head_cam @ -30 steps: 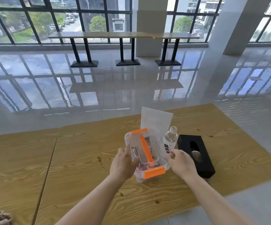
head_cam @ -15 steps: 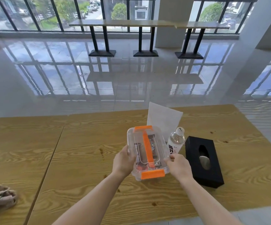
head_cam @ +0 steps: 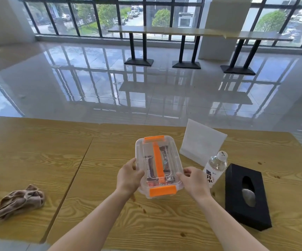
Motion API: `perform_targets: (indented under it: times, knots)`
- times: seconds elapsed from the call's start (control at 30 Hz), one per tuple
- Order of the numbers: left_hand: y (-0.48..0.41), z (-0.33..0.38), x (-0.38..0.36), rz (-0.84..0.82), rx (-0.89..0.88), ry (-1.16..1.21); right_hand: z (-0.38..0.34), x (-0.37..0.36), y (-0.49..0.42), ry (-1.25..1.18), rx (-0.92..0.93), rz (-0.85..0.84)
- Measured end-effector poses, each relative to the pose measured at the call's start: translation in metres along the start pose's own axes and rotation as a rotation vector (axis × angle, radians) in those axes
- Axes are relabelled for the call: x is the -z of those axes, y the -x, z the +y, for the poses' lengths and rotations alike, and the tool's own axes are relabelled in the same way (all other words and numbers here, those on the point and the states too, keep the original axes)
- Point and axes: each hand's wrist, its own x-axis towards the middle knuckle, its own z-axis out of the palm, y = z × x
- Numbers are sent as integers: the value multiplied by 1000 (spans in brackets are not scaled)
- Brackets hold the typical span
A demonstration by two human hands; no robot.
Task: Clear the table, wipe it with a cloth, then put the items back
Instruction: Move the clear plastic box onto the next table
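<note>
A clear plastic box with orange clips and an orange handle hangs just above the wooden table, with snack bars inside it. My left hand grips its left side and my right hand grips its right side. Right of the box stands a water bottle with a white cap. A black tissue box lies further right. A white paper bag stands behind the bottle. A crumpled brown cloth lies on the table at the far left.
A seam runs between two tabletops left of the box. The table's near edge is at the bottom of the view. Beyond the far edge lies glossy tiled floor, with a long bar table by the windows.
The box has been lifted off the table and carried left, away from the bottle. The view has swung left, so the brown cloth now shows fully.
</note>
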Motion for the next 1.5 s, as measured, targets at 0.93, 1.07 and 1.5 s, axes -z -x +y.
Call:
perform_targets:
  times: [0.93,1.07,1.5]
  knots:
    - [-110,-151,295,281,97,12,-257,-270,-28,120,201,-250]
    - [-135,-179,338,309,147,5,-293,-320,-38,158,209,-281]
    - [-190,-233,400,347,236,25,-346,-414,-58,183,191,-341]
